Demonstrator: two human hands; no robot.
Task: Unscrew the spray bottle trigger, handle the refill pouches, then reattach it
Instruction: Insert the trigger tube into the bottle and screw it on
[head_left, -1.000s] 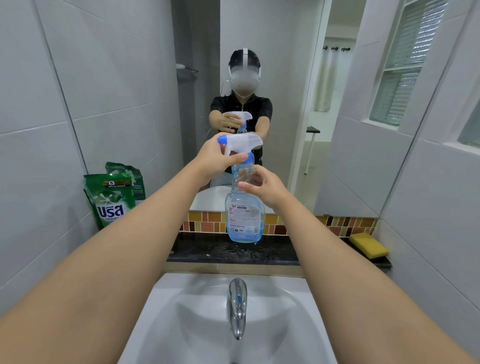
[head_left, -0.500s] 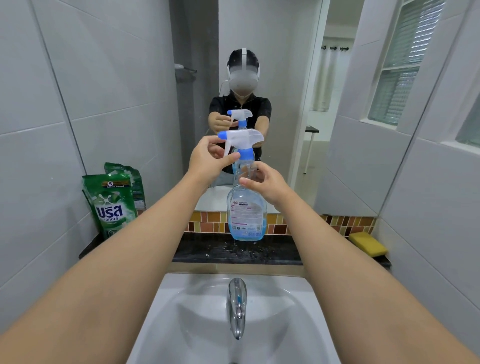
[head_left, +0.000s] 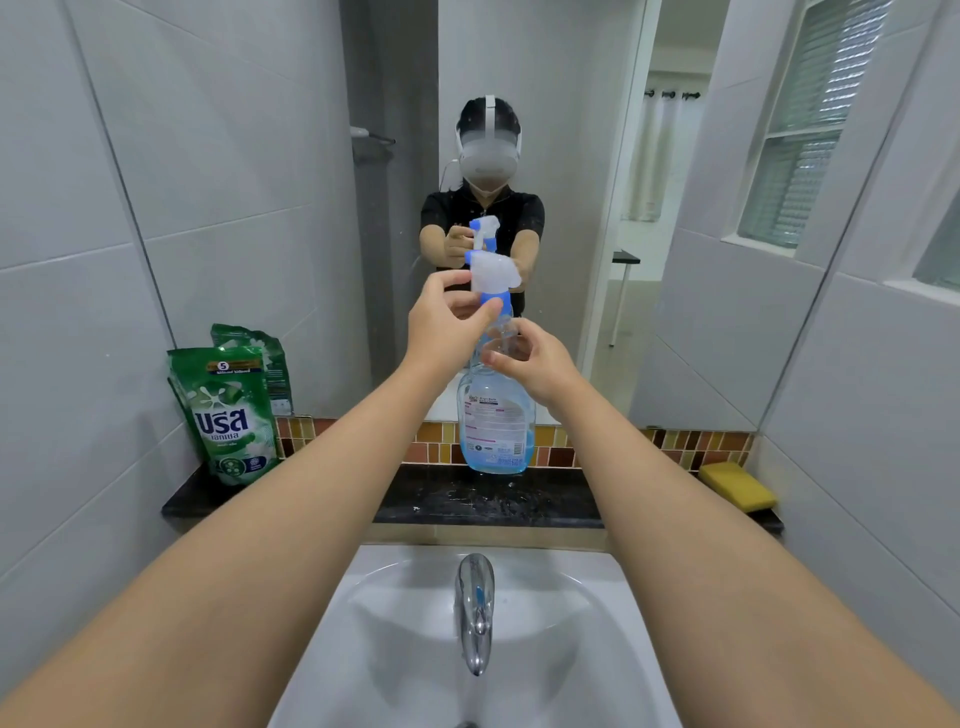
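While the right hand (head_left: 535, 358) gripped the spray bottle (head_left: 496, 415) by its neck above the dark desk (head_left: 467, 499), the left hand (head_left: 447, 325) pinched the trigger (head_left: 493, 273) collar, not yet off. By my judgement unscrewing was underway; the refill pouches (head_left: 228, 415) leaned untouched at left.

Bare forearms; mirror shows black short-sleeved shirt (head_left: 527, 213).

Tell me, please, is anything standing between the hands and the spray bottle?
Nothing visible does. The left hand already grips the trigger's blue collar, and the right hand wraps the spray bottle at its neck.
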